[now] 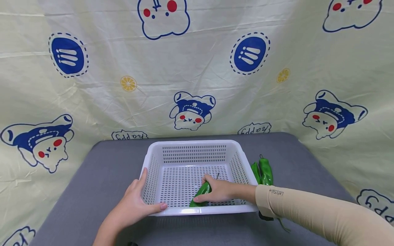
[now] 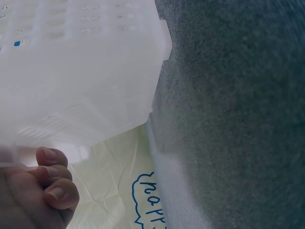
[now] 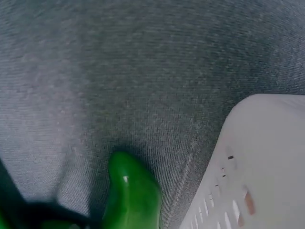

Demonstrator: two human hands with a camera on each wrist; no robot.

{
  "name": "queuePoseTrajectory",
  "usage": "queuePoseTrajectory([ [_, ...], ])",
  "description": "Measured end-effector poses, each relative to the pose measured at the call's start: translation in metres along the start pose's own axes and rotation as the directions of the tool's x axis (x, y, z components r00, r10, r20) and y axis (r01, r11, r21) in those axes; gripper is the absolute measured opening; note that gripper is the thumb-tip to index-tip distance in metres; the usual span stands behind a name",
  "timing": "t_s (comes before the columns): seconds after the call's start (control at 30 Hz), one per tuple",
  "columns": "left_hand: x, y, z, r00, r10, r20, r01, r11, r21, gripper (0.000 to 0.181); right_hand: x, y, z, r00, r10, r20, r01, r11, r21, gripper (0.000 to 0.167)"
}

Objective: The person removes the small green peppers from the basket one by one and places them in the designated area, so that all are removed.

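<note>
A white perforated plastic basket [image 1: 194, 211] stands on the grey table. My left hand [image 1: 133, 201] grips its left front corner, the thumb over the front rim and a finger up along the left side. Curled fingertips [image 2: 58, 191] show under the rim in the left wrist view. Inside the basket, near the front wall, my right hand [image 1: 220, 189] holds a green pepper [image 1: 201, 194] by its upper part, tip pointing toward the front. More green peppers [image 1: 266, 171] lie on the table just right of the basket; my right forearm partly covers them. One pepper [image 3: 133, 195] shows beside the basket in the right wrist view.
The grey table [image 1: 114, 164] extends around the basket on both sides. A pale cloth with printed cartoon figures [image 1: 192, 111] hangs behind the table. A thin green stem [image 1: 283, 225] pokes out below my right sleeve, beside a small dark object [image 1: 265, 216].
</note>
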State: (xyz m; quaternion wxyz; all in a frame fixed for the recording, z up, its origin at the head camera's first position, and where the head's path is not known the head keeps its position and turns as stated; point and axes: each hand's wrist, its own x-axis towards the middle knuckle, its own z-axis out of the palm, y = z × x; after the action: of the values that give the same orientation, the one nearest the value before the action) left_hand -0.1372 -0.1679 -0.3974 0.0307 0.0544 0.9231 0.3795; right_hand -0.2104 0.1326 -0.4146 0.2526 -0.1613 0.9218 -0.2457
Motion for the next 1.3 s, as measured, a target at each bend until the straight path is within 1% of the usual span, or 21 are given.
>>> queuePoseTrajectory([
  [0.2,-0.001,0.001,0.000,1.000,0.001,-0.004,-0.001,1.000,0.006,0.135,0.001,0.002,-0.005,0.998,-0.034,-0.054,0.032,0.999,-0.022,0.060],
  [0.3,-0.002,0.001,0.000,1.000,0.008,-0.010,-0.008,1.000,0.007,0.136,-0.002,0.001,-0.010,0.996,-0.048,-0.069,0.048,0.999,-0.008,0.061],
  [0.47,-0.002,0.001,0.000,1.000,0.014,-0.007,-0.014,1.000,0.003,0.136,-0.011,0.002,-0.021,0.992,-0.108,-0.069,0.113,0.991,0.067,0.061],
  [0.6,-0.002,0.001,0.000,1.000,0.013,-0.006,-0.013,1.000,0.010,0.136,-0.016,0.003,-0.032,0.983,-0.169,-0.079,0.178,0.975,0.132,0.061],
  [0.8,-0.002,0.002,-0.001,1.000,0.005,-0.002,-0.005,1.000,0.005,0.135,-0.024,0.003,-0.052,0.974,-0.220,-0.057,0.227,0.949,0.219,0.062],
  [0.9,-0.002,0.002,-0.001,1.000,-0.002,0.003,0.001,1.000,0.005,0.135,-0.029,0.004,-0.062,0.975,-0.218,-0.051,0.224,0.946,0.233,0.063],
  [1.03,-0.002,0.002,-0.001,1.000,-0.001,0.006,0.001,1.000,0.004,0.135,-0.035,0.006,-0.072,0.977,-0.206,-0.063,0.215,0.948,0.235,0.064],
  [1.1,-0.002,0.002,-0.001,1.000,0.003,0.005,-0.003,1.000,0.003,0.135,-0.038,0.007,-0.077,0.974,-0.216,-0.070,0.227,0.943,0.244,0.065],
  [1.3,-0.002,0.002,-0.001,1.000,0.010,0.001,-0.010,1.000,0.008,0.135,-0.051,0.018,-0.091,0.971,-0.225,-0.081,0.238,0.941,0.240,0.065],
])
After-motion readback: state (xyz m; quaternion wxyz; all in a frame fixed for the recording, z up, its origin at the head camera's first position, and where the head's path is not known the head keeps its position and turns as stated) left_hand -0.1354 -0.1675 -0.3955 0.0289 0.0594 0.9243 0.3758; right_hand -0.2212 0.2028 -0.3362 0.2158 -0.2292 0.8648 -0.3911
